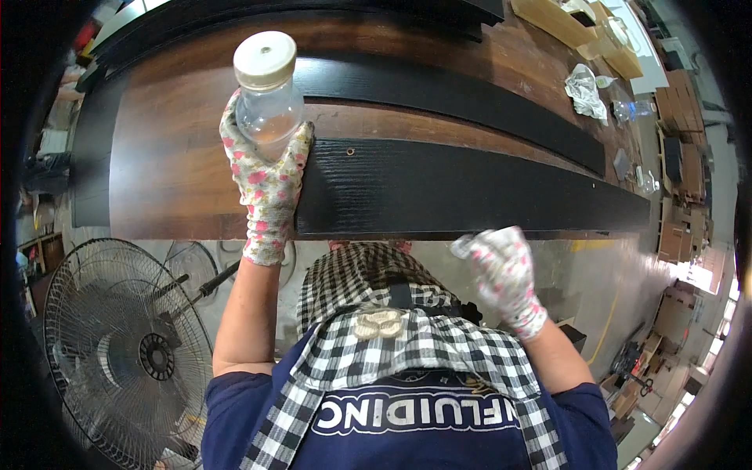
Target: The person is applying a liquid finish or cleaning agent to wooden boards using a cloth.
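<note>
In a flower-patterned glove, my left hand point(265, 168) is wrapped round a clear bottle point(270, 117) with a white cap. The bottle is upright over the wooden table, and the cap has a small hole or mark at its middle. A black wood-grain board point(462, 188) lies just right of that hand, with a small brass-coloured ring hole near its left end. Past the table's near edge, my gloved right hand point(503, 270) is blurred and looks closed. A greyish-white bit shows at its fingertips, too smeared to name.
A second black board point(439, 98) lies farther back on the brown table point(168, 157). Crumpled white paper point(586, 92) and a clear plastic bottle point(633, 110) are at the right, below wooden boxes point(556, 22). A large fan point(129, 352) stands at lower left.
</note>
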{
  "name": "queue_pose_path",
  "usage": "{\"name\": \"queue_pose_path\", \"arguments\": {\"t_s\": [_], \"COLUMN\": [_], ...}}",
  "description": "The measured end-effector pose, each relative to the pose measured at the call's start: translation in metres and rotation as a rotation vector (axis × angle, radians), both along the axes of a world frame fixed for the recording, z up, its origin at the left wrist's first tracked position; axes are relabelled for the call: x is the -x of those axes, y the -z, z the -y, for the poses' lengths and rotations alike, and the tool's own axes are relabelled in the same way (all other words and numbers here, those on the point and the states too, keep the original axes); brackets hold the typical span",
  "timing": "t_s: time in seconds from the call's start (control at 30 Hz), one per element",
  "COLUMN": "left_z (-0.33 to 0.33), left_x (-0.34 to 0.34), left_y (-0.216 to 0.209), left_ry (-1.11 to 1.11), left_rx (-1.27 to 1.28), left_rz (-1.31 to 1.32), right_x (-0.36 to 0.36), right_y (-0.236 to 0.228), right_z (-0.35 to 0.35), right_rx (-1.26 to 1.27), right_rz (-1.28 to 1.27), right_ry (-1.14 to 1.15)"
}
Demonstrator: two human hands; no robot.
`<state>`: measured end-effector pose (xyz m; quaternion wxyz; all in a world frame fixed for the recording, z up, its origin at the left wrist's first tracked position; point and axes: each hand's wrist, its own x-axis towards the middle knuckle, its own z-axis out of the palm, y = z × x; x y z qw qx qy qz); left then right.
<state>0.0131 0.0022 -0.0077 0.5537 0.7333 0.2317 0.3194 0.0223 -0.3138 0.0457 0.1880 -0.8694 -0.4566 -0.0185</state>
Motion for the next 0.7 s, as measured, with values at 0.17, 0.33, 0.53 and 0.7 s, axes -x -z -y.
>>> {"name": "queue_pose_path", "arguments": {"t_s": [0.17, 0.33, 0.53, 0.7], "left_z": [-0.004, 0.002, -0.002, -0.002], "left_x": [0.001, -0.006, 0.000, 0.000], "left_y": [0.003, -0.002, -0.002, 0.005], "left_ry": [-0.031, -0.025, -0.010, -0.021], "left_rx": [-0.121, -0.087, -0.040, -0.147], "left_rz": [-0.003, 0.012, -0.045, 0.000], "right_x": [0.001, -0.022, -0.021, -0.025], "right_y": [-0.013, -0.010, -0.015, -0.011], "right_z": [0.020, -0.003, -0.082, -0.048], "right_rx": [-0.206, -0.045, -0.037, -0.044], "right_rz": [-0.044, 0.076, -0.007, 0.082], "right_ry": [0.188, 0.127, -0.086, 0.035]}}
